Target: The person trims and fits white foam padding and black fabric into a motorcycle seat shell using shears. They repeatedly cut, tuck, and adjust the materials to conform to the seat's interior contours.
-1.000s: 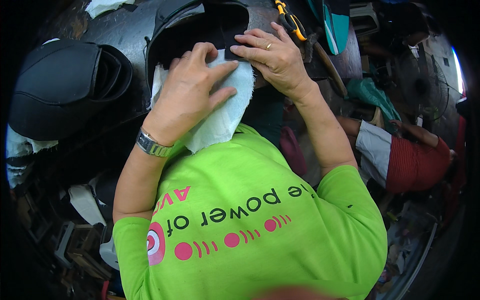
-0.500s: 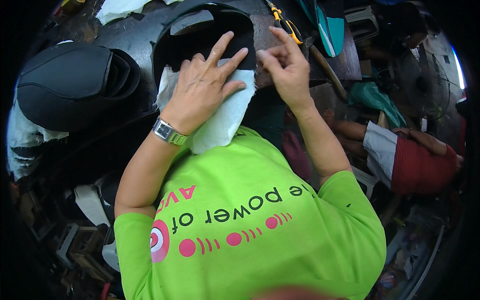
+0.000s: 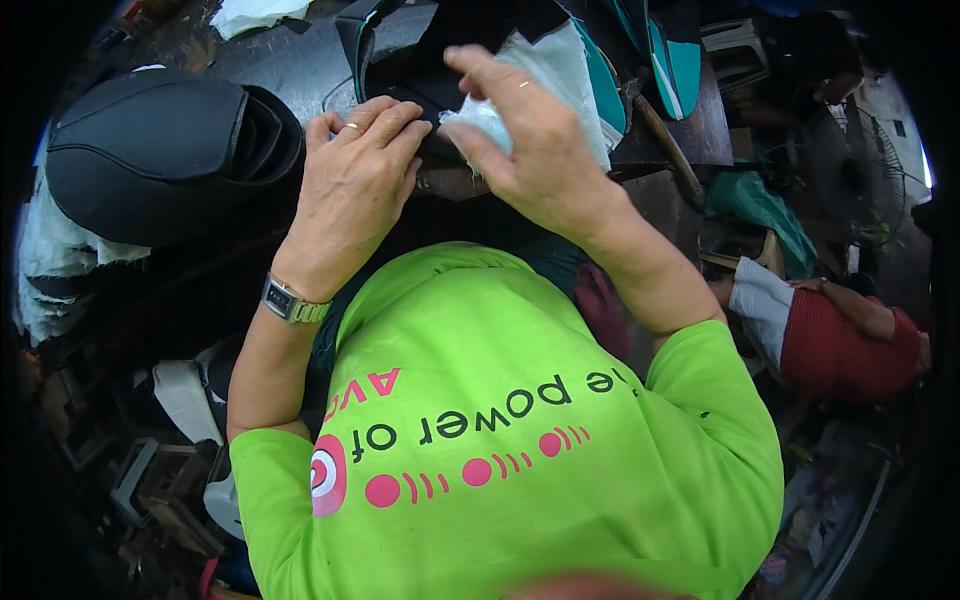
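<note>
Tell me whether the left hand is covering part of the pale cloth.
No, the right hand partly covers the pale cloth; the left hand is left of it.

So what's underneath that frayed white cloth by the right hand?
A curved teal piece shows beyond the right edge of the frayed white cloth, and black material beyond its upper left. Whatever lies directly beneath is covered; the right hand also hides part of the cloth.
</note>
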The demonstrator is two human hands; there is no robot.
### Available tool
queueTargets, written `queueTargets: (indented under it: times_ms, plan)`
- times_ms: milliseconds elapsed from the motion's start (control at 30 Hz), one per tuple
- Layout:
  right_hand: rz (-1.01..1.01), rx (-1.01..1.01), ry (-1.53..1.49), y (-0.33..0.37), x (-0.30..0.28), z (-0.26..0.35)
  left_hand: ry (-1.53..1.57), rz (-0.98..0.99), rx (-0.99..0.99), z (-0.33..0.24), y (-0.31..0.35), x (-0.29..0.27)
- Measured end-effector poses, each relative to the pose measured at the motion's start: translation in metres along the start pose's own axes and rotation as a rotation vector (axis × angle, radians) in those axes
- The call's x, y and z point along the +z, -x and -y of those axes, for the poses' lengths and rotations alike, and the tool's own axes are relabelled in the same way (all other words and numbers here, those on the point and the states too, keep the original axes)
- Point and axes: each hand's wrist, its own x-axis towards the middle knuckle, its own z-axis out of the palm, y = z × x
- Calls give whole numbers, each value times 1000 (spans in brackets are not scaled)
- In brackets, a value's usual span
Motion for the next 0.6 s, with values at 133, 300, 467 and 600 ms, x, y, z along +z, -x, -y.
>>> queueTargets:
  times_ms: [133, 300, 467, 600]
  plan:
    - [79, 89, 11, 28, 21, -10, 40, -38, -27, 2, 1, 7]
    - [112, 105, -14, 39, 21, -18, 18, -54, -28, -6, -5, 12]
    - [69, 225, -162, 37, 22, -20, 55, -91, -76, -8, -9, 20]
    - [68, 304, -253, 35, 20, -31, 74, -154, -23, -3, -16, 21]
